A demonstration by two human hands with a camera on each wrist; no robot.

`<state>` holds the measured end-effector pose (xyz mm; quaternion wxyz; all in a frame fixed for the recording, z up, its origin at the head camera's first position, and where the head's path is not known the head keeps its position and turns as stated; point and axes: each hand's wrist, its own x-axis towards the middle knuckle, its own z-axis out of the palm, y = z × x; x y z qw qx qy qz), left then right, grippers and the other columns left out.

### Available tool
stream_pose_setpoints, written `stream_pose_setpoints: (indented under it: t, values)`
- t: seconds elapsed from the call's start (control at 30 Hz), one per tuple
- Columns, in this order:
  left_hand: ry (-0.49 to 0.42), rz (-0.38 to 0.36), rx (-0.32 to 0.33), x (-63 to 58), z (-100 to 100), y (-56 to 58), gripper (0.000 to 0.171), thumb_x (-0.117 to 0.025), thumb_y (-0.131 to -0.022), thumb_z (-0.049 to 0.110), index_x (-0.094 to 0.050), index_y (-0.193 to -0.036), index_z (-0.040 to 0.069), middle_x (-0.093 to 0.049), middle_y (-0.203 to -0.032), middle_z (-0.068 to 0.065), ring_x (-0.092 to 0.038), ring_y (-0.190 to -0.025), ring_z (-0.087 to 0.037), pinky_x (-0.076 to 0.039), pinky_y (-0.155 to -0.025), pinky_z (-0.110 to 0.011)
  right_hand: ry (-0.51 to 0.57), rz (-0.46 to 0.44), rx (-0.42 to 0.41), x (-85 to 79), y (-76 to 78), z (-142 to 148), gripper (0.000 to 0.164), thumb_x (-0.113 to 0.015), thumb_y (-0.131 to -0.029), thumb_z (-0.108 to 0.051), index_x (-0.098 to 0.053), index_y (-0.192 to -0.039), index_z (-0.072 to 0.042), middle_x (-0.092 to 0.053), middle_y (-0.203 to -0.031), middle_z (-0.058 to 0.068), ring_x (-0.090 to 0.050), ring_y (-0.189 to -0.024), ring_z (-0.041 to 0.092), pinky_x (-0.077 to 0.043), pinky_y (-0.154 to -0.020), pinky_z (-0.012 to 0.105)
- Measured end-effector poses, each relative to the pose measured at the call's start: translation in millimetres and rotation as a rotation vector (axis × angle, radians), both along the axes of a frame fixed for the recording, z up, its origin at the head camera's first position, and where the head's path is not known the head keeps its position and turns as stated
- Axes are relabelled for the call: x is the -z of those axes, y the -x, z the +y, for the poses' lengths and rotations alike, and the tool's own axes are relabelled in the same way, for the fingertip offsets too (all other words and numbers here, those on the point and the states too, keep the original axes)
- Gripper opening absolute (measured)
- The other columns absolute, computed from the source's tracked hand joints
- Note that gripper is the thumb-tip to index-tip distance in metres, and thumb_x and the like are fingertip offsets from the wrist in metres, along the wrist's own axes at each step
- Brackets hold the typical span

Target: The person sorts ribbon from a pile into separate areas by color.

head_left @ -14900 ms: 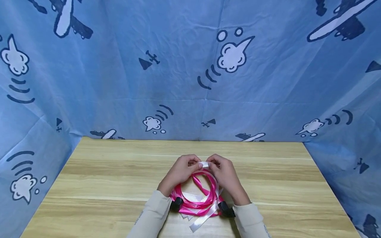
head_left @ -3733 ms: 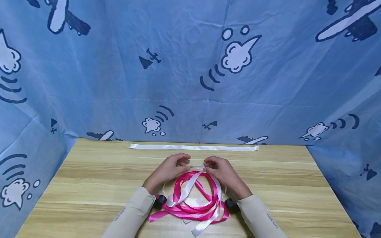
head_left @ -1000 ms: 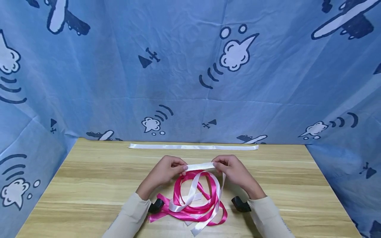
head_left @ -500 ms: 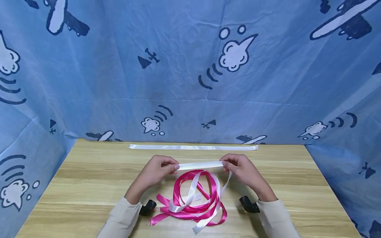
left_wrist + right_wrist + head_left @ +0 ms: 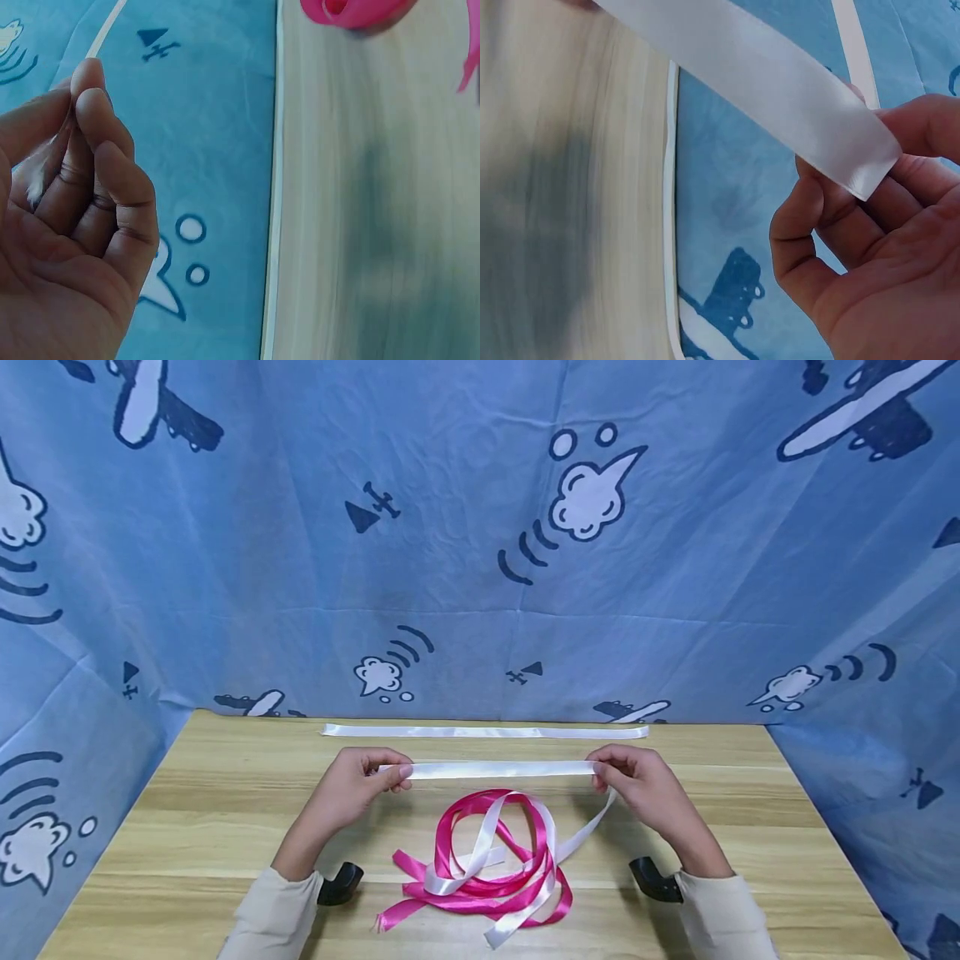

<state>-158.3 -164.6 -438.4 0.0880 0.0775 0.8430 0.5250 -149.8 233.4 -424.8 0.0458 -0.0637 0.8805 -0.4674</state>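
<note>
A white ribbon [image 5: 502, 769] is stretched level between both hands above the table. My left hand [image 5: 360, 785] pinches it between thumb and fingers; in the left wrist view a frayed white end [image 5: 36, 178] shows behind the thumb of that hand [image 5: 82, 202]. The right hand [image 5: 641, 783] pinches the other part, and from it a tail [image 5: 592, 828] slants down to the coil. In the right wrist view a broad white length [image 5: 757, 67] runs to the fingers of the right hand [image 5: 877, 225]. Below lies a loose coil of pink ribbon [image 5: 445, 839], with white ribbon looped over it.
Another white ribbon [image 5: 487, 732] lies straight along the back edge of the wooden table [image 5: 225, 810]. A blue printed cloth [image 5: 450, 568] hangs behind and at both sides. Black wrist devices [image 5: 341, 885] sit by the cuffs.
Both hands have spread apart, left hand leftward and right hand rightward, so the taut white ribbon between them has lengthened. The straight white ribbon at the back was absent in the oldest frame.
</note>
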Motion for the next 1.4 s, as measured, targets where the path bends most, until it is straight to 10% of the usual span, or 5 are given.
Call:
stream_pose_setpoints:
  t: [1.4]
  values:
    - [-0.131, 0.037, -0.304, -12.9, -67, -10.9, 0.035, -0.071, -0.102, 0.019, -0.071, -0.121, -0.010, -0.074, -0.080, 0.018, -0.071, -0.079, -0.001, -0.059, -0.078, -0.020, -0.005, 0.035, 0.164, 0.5, -8.3, 54, 0.029, -0.059, -0.108, -0.021, -0.069, -0.121, 0.004, -0.072, -0.082, 0.000, -0.066, -0.078, 0.007, -0.051, -0.069, 0.027]
